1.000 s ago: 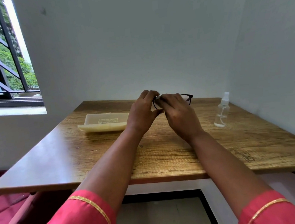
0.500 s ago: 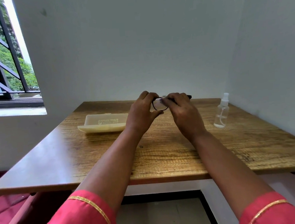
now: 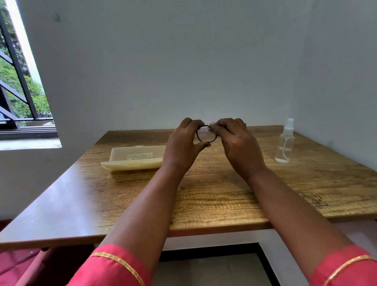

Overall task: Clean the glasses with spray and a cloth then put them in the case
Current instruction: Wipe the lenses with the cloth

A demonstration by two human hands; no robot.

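Black-framed glasses [image 3: 205, 137] are held up above the far middle of the wooden table [image 3: 210, 197]. My left hand [image 3: 183, 146] pinches the left lens rim between thumb and fingers. My right hand [image 3: 237, 145] covers the right half of the frame, its fingers curled around a small pale cloth [image 3: 211, 126] pressed to the lens. Only a corner of the cloth shows. The cream glasses case [image 3: 134, 158] lies open on the table to the left. A clear spray bottle [image 3: 284, 145] stands upright on the right.
White walls close off the back and right side of the table. A barred window [image 3: 4, 78] is at the left. Red fabric [image 3: 10, 265] lies below the table's left edge.
My right hand slid to the right over the frame, hiding the right lens and uncovering the left one. The cloth's corner came into view at its fingertips. My left hand stayed put.
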